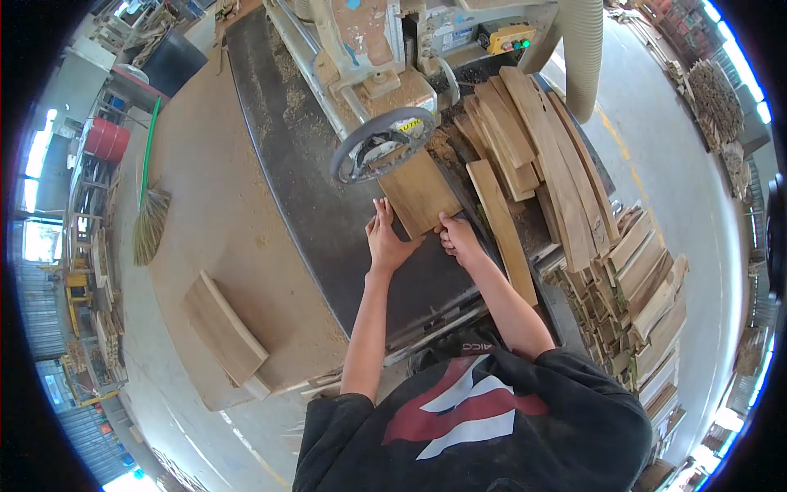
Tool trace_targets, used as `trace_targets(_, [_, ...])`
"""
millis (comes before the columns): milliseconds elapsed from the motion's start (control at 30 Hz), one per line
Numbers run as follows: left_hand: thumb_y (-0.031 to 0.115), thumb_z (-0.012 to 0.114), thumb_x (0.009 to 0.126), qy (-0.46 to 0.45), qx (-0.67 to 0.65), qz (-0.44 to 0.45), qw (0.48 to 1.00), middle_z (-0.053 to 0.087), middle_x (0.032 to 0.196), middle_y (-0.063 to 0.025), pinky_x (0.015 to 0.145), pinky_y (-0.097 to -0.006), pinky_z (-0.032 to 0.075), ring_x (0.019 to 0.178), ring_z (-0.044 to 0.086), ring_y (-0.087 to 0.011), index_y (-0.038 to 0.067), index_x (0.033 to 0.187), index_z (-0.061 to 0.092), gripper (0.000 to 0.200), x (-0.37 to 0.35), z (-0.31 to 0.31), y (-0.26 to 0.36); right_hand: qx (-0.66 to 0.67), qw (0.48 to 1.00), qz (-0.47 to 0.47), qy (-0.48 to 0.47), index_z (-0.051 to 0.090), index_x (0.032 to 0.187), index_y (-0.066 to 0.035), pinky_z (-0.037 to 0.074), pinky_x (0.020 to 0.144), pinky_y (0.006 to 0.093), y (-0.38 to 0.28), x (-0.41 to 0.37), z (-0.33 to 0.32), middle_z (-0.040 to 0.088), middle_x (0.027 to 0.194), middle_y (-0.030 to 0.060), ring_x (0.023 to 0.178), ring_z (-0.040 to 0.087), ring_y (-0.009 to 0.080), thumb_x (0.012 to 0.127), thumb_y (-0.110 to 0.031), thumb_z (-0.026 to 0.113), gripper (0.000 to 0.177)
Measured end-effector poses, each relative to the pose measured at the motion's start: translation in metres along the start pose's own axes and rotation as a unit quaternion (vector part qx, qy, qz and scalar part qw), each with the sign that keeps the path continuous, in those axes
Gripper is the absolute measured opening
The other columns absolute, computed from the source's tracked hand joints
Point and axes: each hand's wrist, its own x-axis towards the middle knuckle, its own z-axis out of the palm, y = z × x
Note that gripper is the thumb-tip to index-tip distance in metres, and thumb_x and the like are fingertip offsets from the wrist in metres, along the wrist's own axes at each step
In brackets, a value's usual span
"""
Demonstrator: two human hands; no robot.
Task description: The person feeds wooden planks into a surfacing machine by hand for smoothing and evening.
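A flat wooden board (418,190) lies on the dark metal machine table (316,176), its far end under a round grey handwheel (381,143). My left hand (385,240) presses flat against the board's near left edge, fingers spread. My right hand (457,236) grips the board's near right corner with curled fingers. Both arms reach forward from my black shirt at the bottom of the view.
A stack of curved wooden slats (533,148) lies right of the board. More cut pieces (643,287) are piled lower right. A brown side table (205,205) on the left carries a wooden block (223,328) and a broom (150,213). A dust hose (584,49) hangs above.
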Motion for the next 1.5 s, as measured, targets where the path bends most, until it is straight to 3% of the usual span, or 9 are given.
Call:
trace_targets(400, [0.021, 0.079, 0.091, 0.317, -0.045, -0.098, 0.942, 0.071, 0.132, -0.0078, 0.112, -0.0449, 0.037, 0.126, 0.062, -0.029, 0.002, 0.161, 0.031, 0.086, 0.031, 0.042, 0.005, 0.015, 0.999, -0.043, 0.021, 0.06, 0.082, -0.008, 0.024, 0.039, 0.0276, -0.066, 0.084, 0.061, 0.043, 0.059, -0.0053, 0.044, 0.037, 0.0075, 0.107, -0.042, 0.057, 0.042])
trace_targets(700, [0.023, 0.083, 0.085, 0.088, 0.039, 0.083, 0.992, 0.058, 0.145, -0.0212, 0.113, -0.0516, 0.042, 0.137, 0.052, -0.0396, 0.004, 0.133, 0.065, 0.055, -0.07, -0.058, -0.054, -0.096, 0.957, -0.27, -0.049, 0.063, 0.11, -0.004, 0.034, 0.043, 0.0284, -0.069, 0.104, 0.074, 0.057, 0.067, 0.0004, 0.049, 0.049, 0.0106, 0.108, -0.033, 0.056, 0.03])
trace_targets(867, [0.039, 0.094, 0.071, 0.183, 0.263, -0.114, 0.94, 0.051, 0.149, -0.0281, 0.118, -0.0588, 0.035, 0.143, 0.042, -0.0469, 0.008, 0.146, 0.055, 0.09, -0.148, -0.188, -0.147, -0.253, 0.913, -0.311, -0.074, 0.047, 0.154, -0.01, 0.045, 0.054, 0.031, -0.054, 0.076, 0.051, 0.063, 0.072, 0.0051, 0.057, 0.056, 0.0142, 0.102, -0.028, 0.067, 0.058])
trace_targets(1000, [0.042, 0.093, 0.072, 0.357, 0.349, -0.403, 0.768, 0.042, 0.155, -0.0322, 0.121, -0.0601, 0.031, 0.147, 0.039, -0.0457, 0.015, 0.165, 0.022, 0.12, -0.219, -0.293, -0.189, -0.359, 0.806, -0.47, -0.023, 0.062, 0.139, -0.008, 0.05, 0.064, 0.0343, -0.012, 0.044, 0.034, 0.066, 0.075, 0.0092, 0.065, 0.061, 0.0182, 0.101, -0.029, 0.068, 0.044])
trace_targets(1033, [0.043, 0.093, 0.071, 0.328, 0.11, -0.496, 0.797, 0.054, 0.147, -0.0279, 0.115, -0.0514, 0.043, 0.139, 0.051, -0.0392, 0.013, 0.165, 0.022, 0.122, -0.237, -0.328, -0.202, -0.368, 0.812, -0.452, -0.019, 0.068, 0.132, -0.007, 0.052, 0.068, 0.0349, -0.002, 0.027, 0.031, 0.068, 0.077, 0.0103, 0.068, 0.064, 0.0192, 0.101, -0.029, 0.068, 0.038])
trace_targets(1100, [0.057, 0.092, 0.067, 0.25, 0.031, -0.381, 0.89, 0.065, 0.138, -0.0204, 0.108, -0.0436, 0.049, 0.129, 0.061, -0.0351, 0.003, 0.148, 0.053, 0.105, -0.288, -0.347, -0.276, -0.357, 0.79, -0.498, 0.012, 0.073, 0.12, -0.005, 0.054, 0.075, 0.0342, 0.026, 0.008, 0.023, 0.072, 0.083, 0.0117, 0.077, 0.069, 0.0191, 0.101, -0.028, 0.067, 0.031])
trace_targets(1133, [0.062, 0.092, 0.062, 0.291, 0.146, -0.49, 0.808, 0.065, 0.138, -0.0211, 0.109, -0.0444, 0.049, 0.129, 0.061, -0.0346, 0.003, 0.146, 0.054, 0.109, -0.292, -0.346, -0.233, -0.359, 0.762, -0.539, 0.021, 0.073, 0.116, -0.003, 0.055, 0.076, 0.0339, 0.041, 0.01, 0.017, 0.074, 0.087, 0.0129, 0.08, 0.07, 0.0194, 0.102, -0.028, 0.067, 0.029])
trace_targets(1267, [0.077, 0.087, 0.054, 0.197, 0.201, -0.564, 0.776, -0.003, 0.171, -0.0321, 0.127, -0.0586, 0.009, 0.159, -0.006, -0.0473, 0.0, 0.166, 0.003, 0.16, -0.289, -0.317, -0.209, -0.357, 0.735, -0.576, -0.023, 0.073, 0.109, 0.0, 0.057, 0.077, 0.0351, 0.061, 0.003, 0.011, 0.076, 0.095, 0.0153, 0.085, 0.073, 0.0231, 0.104, -0.025, 0.065, 0.027])
trace_targets(1500, [0.076, 0.085, 0.057, 0.237, 0.159, -0.632, 0.721, -0.01, 0.169, -0.0343, 0.123, -0.0657, -0.003, 0.156, -0.019, -0.0504, -0.001, 0.166, 0.004, 0.156, -0.235, -0.263, -0.155, -0.397, 0.721, -0.567, 0.043, 0.074, 0.107, -0.001, 0.056, 0.078, 0.038, 0.058, 0.003, 0.016, 0.076, 0.094, 0.0153, 0.084, 0.072, 0.0239, 0.104, -0.027, 0.064, 0.027])
